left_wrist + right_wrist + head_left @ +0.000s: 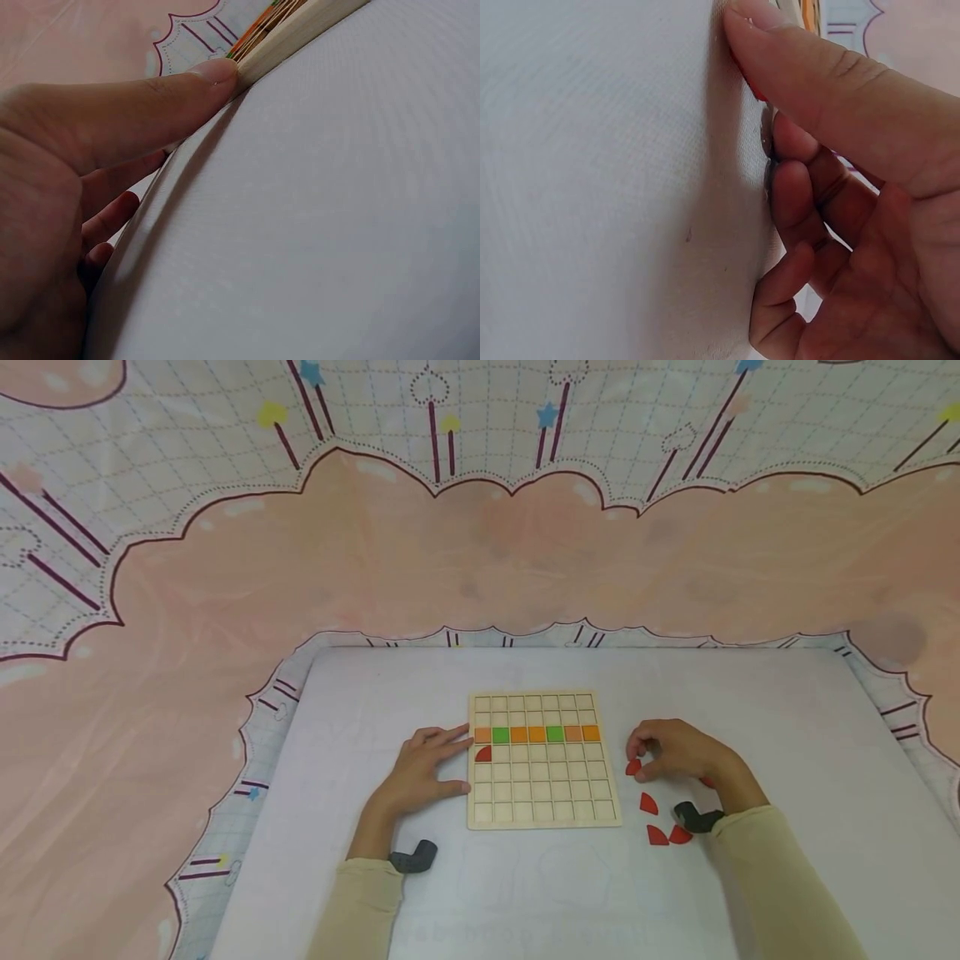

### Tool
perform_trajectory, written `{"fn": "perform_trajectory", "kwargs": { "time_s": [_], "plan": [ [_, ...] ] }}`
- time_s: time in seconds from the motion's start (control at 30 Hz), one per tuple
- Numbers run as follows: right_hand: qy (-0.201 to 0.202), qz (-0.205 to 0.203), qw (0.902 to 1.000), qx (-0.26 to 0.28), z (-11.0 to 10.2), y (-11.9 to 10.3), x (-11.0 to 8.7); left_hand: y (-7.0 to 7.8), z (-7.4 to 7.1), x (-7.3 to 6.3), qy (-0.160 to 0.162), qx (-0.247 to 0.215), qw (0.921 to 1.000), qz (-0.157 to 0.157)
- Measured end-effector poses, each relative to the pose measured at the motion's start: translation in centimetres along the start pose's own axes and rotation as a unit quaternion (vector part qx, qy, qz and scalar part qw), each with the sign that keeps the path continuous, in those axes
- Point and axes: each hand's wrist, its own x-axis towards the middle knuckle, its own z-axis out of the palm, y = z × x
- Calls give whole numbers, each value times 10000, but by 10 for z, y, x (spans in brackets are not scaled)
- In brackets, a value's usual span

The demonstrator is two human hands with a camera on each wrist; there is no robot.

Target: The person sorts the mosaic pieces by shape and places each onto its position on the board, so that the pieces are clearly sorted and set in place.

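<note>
A square wooden grid board (pixel 544 827) lies on the table. One row holds orange and green square tiles (pixel 537 735), and a red quarter-circle piece (pixel 483 753) sits in the leftmost cell of the row below. My left hand (pixel 422 772) rests against the board's left edge, fingers and thumb extended; its thumb (pixel 172 101) presses the wooden side in the left wrist view. To the right of the board, my right hand (pixel 682 753) pinches another red quarter-circle piece (pixel 633 767) close over the table. The right wrist view shows only a red sliver (pixel 756 91) beside the thumb.
Several loose red quarter-circle pieces (pixel 657 835) lie near the right wrist, one partly hidden under the hand. Dark wrist-worn devices (pixel 415 857) sit at both cuffs. The white table (pixel 390 693) has a patterned pink curtain (pixel 465 560) beyond its far edge.
</note>
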Motion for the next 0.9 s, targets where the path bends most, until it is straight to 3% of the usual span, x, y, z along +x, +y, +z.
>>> {"fn": "perform_trajectory", "kwargs": {
  "time_s": [0.33,0.57,0.73,0.9],
  "plan": [
    [139,93,9992,366,2,0,-3,-1,2,2,-50,6,10000,-46],
    [200,-57,9971,728,2,-2,-2,-2,3,1,-26,1,10000,-79],
    [493,-325,9931,1012,7,-10,0,-1,3,0,-68,-76,9999,-45],
    [474,-737,9830,1612,16,-27,9,0,1,-1,-11,-102,9999,-65]
  ]
}}
